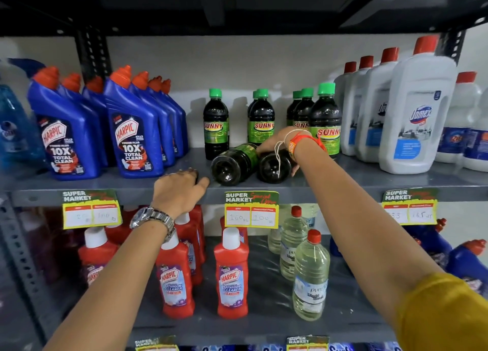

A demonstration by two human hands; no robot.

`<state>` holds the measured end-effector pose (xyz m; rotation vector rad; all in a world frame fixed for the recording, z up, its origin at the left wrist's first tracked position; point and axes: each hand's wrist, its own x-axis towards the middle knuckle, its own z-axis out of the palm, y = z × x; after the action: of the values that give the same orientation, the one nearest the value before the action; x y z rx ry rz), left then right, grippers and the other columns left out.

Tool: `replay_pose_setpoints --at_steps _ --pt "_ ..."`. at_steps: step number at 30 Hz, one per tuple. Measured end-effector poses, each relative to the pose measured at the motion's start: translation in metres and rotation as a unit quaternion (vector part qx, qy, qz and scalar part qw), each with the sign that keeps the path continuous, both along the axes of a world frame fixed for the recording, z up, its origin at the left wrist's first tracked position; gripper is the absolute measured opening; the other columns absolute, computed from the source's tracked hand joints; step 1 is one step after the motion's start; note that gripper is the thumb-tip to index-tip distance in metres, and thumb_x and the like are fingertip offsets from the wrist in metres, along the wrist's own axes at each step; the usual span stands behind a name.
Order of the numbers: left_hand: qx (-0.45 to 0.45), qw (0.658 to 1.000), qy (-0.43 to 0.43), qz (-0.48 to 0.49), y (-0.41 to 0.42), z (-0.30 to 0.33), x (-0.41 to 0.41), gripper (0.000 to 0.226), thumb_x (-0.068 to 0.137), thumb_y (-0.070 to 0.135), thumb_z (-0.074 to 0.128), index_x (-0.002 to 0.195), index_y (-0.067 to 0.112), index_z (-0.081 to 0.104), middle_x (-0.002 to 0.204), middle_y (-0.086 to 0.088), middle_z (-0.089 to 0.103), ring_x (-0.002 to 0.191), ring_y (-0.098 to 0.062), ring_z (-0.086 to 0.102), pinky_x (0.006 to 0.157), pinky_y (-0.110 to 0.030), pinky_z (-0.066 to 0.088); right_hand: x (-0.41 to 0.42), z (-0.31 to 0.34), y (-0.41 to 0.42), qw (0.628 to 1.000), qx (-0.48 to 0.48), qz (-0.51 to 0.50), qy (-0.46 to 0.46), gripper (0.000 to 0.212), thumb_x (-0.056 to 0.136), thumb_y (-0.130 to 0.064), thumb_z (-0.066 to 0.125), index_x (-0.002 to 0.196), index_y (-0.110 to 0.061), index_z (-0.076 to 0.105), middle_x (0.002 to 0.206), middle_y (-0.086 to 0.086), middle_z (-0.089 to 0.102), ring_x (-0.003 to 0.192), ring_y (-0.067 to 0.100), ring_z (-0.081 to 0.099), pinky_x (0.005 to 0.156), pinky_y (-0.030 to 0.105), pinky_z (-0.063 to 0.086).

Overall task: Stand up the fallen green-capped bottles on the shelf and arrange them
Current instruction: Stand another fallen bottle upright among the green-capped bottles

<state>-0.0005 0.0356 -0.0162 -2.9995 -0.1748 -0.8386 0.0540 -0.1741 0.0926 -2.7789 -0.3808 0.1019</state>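
Observation:
Two dark green-capped Sunny bottles lie on their sides on the grey shelf [396, 181], bases toward me: the left fallen bottle [232, 166] and the right fallen bottle [272, 167]. My right hand [280, 143] reaches over the right one and grips its body, fingers on its left side, thumb on its right. My left hand [179, 189] rests palm down on the shelf's front edge, thumb close to the left fallen bottle, holding nothing that I can see. Several Sunny bottles stand upright behind: one [216, 123], a pair [261, 118] and a group [326, 118].
Blue Harpic bottles [134, 131] crowd the shelf to the left and white Domex bottles [417, 118] to the right. Price tags [250, 210] hang on the shelf edge. The shelf below holds red Harpic bottles [232, 274] and clear bottles [311, 274].

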Motion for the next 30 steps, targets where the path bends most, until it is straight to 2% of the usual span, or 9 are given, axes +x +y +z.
replay_pose_setpoints --at_steps 2,5,8,12,15,19,21,24,30 --pt "0.004 1.0 -0.009 -0.003 0.0 0.0 -0.001 0.047 0.09 0.043 0.022 0.106 0.014 0.056 0.109 -0.011 0.064 0.099 -0.028 0.059 0.064 -0.033 0.033 0.004 -0.004 0.001 0.999 0.03 -0.014 0.006 0.033 0.091 -0.035 0.049 0.069 -0.01 0.047 0.075 0.006 0.049 0.087 0.024 0.058 0.051 0.022 0.05" --pt "0.005 1.0 -0.022 -0.006 -0.001 0.0 -0.002 0.046 0.09 0.043 0.023 0.099 0.013 0.057 0.102 -0.011 0.065 0.093 -0.028 0.06 0.063 -0.032 0.035 0.006 -0.011 0.003 0.991 0.029 -0.107 -0.075 0.05 0.075 -0.054 0.062 0.101 -0.011 0.058 0.105 0.007 0.062 0.089 0.023 0.059 0.077 0.031 0.05" --pt "-0.004 0.999 -0.033 -0.006 -0.003 -0.001 -0.003 0.047 0.089 0.044 0.024 0.093 0.012 0.057 0.094 -0.01 0.065 0.085 -0.027 0.059 0.062 -0.032 0.035 0.004 -0.013 0.007 0.976 0.018 -0.157 -0.147 0.062 0.07 -0.058 0.065 0.112 -0.013 0.058 0.115 0.007 0.062 0.096 0.025 0.058 0.07 0.031 0.039" --pt "-0.012 0.999 -0.038 -0.012 -0.002 -0.001 -0.004 0.046 0.089 0.046 0.024 0.089 0.012 0.056 0.087 -0.009 0.063 0.078 -0.025 0.056 0.061 -0.032 0.033 0.005 -0.005 0.002 0.961 0.082 -0.166 -0.206 0.061 0.072 -0.05 0.066 0.115 -0.008 0.054 0.117 0.012 0.06 0.109 0.032 0.056 0.071 0.031 0.035" --pt "-0.019 0.999 -0.045 -0.021 -0.001 -0.002 -0.004 0.044 0.089 0.045 0.025 0.085 0.013 0.054 0.081 -0.007 0.06 0.071 -0.022 0.05 0.059 -0.032 0.03 0.0 0.003 -0.004 0.935 0.144 -0.155 -0.285 0.066 0.071 -0.051 0.067 0.116 -0.006 0.049 0.114 0.015 0.061 0.107 0.035 0.057 0.072 0.033 0.037" --pt "-0.023 0.998 -0.055 -0.029 0.0 -0.003 -0.004 0.043 0.088 0.045 0.024 0.083 0.013 0.053 0.077 -0.005 0.059 0.068 -0.02 0.05 0.056 -0.031 0.029 -0.006 0.006 -0.012 0.886 0.253 -0.104 -0.375 0.093 0.066 -0.048 0.071 0.137 -0.005 0.03 0.117 0.017 0.061 0.109 0.038 0.056 0.084 0.039 0.046" --pt "-0.022 0.998 -0.057 -0.03 0.0 -0.004 -0.003 0.043 0.088 0.045 0.024 0.083 0.014 0.054 0.08 -0.006 0.061 0.069 -0.021 0.052 0.057 -0.031 0.029 -0.01 0.002 -0.014 0.866 0.3 -0.078 -0.393 0.1 0.062 -0.044 0.074 0.141 -0.007 0.025 0.117 0.014 0.061 0.11 0.034 0.055 0.09 0.039 0.045" --pt "-0.01 0.998 -0.062 -0.021 -0.001 -0.003 -0.002 0.043 0.089 0.044 0.026 0.089 0.013 0.056 0.09 -0.009 0.064 0.08 -0.027 0.058 0.059 -0.032 0.03 -0.015 -0.013 -0.015 0.842 0.351 -0.049 -0.406 0.096 0.057 -0.039 0.076 0.137 -0.012 0.032 0.109 0.01 0.062 0.104 0.031 0.057 0.09 0.045 0.048" --pt "0.006 0.997 -0.072 -0.015 0.0 -0.005 -0.002 0.042 0.089 0.041 0.027 0.089 0.012 0.057 0.088 -0.01 0.065 0.08 -0.027 0.06 0.056 -0.031 0.03 -0.017 -0.054 -0.011 0.851 0.361 -0.039 -0.379 0.1 0.056 -0.039 0.076 0.14 -0.019 0.026 0.114 0.008 0.059 0.106 0.029 0.056 0.092 0.048 0.046"
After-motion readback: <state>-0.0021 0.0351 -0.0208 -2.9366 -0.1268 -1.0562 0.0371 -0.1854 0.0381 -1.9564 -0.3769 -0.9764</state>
